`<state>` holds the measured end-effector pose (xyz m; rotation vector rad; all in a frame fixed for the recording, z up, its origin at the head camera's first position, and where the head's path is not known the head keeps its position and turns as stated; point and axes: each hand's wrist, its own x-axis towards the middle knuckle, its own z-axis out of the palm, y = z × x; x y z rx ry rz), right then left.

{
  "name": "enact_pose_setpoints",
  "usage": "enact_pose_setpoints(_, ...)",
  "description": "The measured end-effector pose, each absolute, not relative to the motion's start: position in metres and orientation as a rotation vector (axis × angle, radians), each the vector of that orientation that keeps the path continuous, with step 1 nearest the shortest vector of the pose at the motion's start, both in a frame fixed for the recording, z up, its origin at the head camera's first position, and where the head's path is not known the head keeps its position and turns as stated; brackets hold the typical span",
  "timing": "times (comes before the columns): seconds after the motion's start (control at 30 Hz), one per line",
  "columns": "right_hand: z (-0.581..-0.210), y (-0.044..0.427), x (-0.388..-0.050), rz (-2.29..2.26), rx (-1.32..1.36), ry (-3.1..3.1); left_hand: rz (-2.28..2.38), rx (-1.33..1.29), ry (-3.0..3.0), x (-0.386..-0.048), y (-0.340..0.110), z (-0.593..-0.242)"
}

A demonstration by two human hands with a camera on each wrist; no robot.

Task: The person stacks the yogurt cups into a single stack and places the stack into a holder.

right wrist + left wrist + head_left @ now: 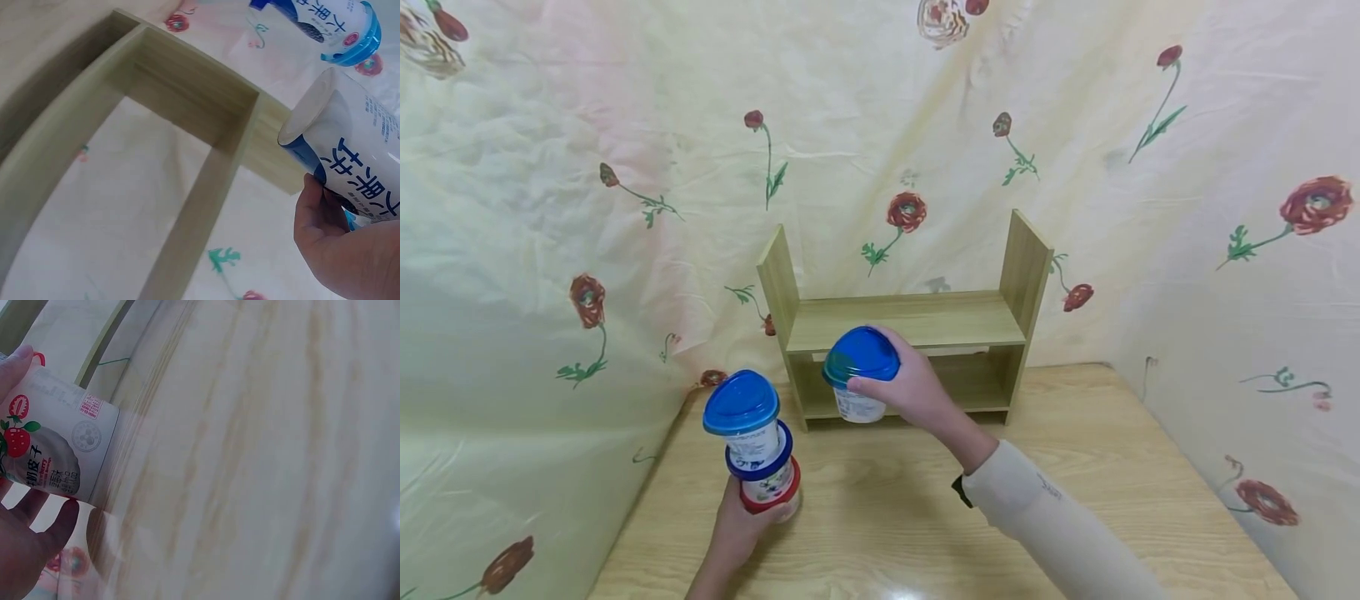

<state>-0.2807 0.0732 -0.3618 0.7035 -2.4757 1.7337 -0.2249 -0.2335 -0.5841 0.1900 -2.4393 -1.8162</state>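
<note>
"In front of the wooden shelf (910, 321), what do we find in the right hand (913, 383)?"

"A white tub with a bright blue lid (861, 354). We see thumb and fingers curled round it, spread only as wide as the tub itself. The right wrist view shows us its pale base, held clear of the shelf."

"And over to its left?"

"There we have three more tubs, stacked: a second bright-blue-lidded tub (741, 404) on top, a dark-blue-lidded tub (767, 483) in the middle, a red-lidded tub (767, 500) at the bottom."

"Which of them does the left hand (741, 521) have?"

"The bottom one. Its thumb and fingers bend round the side, parted by the tub's width, and from the left wrist we make out a printed strawberry."

"Does the stack stand on the table (1075, 467)?"

"We cannot tell whether its base touches the wood."

"What else do we notice?"

"Flowered cloth (700, 150) behind and at both sides, and a pale sleeve (1037, 508) on the right arm."
</note>
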Motion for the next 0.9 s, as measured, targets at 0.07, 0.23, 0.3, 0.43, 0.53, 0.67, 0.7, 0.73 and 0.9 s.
enact_pose_setpoints(0.07,-0.355,0.067,-0.281,1.727,0.703,-2.477,-1.817,0.194,-2.442,-0.225,-0.233,-0.583)
enact_pose_setpoints(0.23,-0.346,0.055,-0.282,1.725,0.713,-2.464,-1.82,0.202,-2.454,-0.224,-0.231,-0.581)
enact_pose_setpoints(0.3,-0.341,0.05,-0.281,1.725,0.713,-2.455,-1.821,0.209,-2.456,-0.223,-0.231,-0.58)
enact_pose_setpoints(0.43,-0.328,0.036,-0.28,1.73,0.721,-2.439,-1.823,0.225,-2.455,-0.223,-0.231,-0.58)
enact_pose_setpoints(0.53,-0.32,0.025,-0.278,1.731,0.744,-2.429,-1.828,0.222,-2.453,-0.223,-0.232,-0.581)
enact_pose_setpoints(0.67,-0.311,0.01,-0.276,1.736,0.763,-2.436,-1.839,0.219,-2.449,-0.222,-0.232,-0.581)
enact_pose_setpoints(0.7,-0.309,0.007,-0.276,1.739,0.77,-2.436,-1.843,0.217,-2.445,-0.222,-0.232,-0.581)
enact_pose_setpoints(0.73,-0.307,0.004,-0.276,1.743,0.776,-2.434,-1.848,0.214,-2.443,-0.222,-0.232,-0.581)
enact_pose_setpoints(0.9,-0.298,-0.012,-0.277,1.712,0.804,-2.426,-1.849,0.211,-2.448,-0.221,-0.233,-0.579)
